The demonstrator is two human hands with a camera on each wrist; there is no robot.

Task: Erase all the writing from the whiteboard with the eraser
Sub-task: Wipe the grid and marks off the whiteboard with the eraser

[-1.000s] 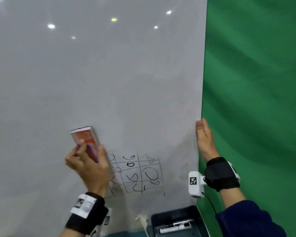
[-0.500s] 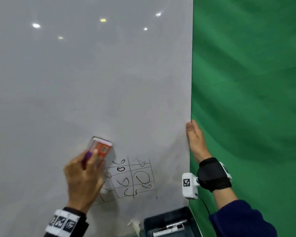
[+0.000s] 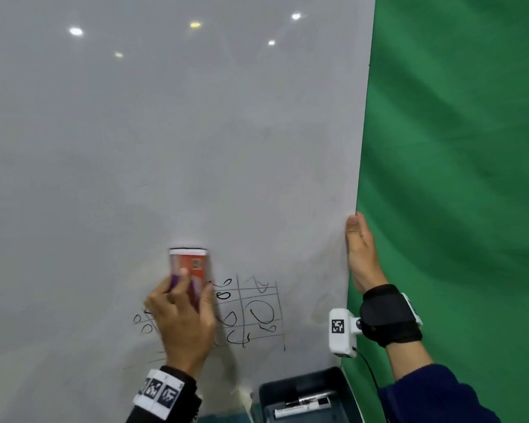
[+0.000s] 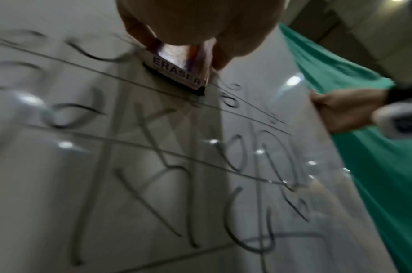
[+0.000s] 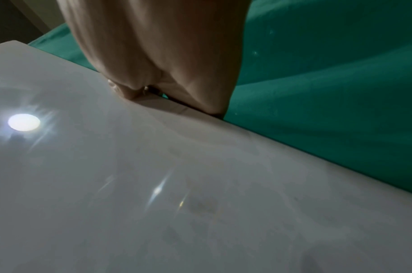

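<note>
Left wrist view — eraser [image 4: 176, 71] label reads "ERASER".

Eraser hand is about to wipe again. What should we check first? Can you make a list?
1. Left hand grips the eraser: ok.
2. Eraser lies against the whiteboard: ok, the left wrist view shows its dark pad on the surface.
3. Right hand holds the whiteboard's right edge to steady it: ok.
4. Writing is all erased: not ok, the grid with scribbles remains right of the eraser, and more marks lie to the left.
5. Upper board clean: ok, only light reflections and faint smudges.
6. Writing hidden under the left hand: cannot tell.
</note>
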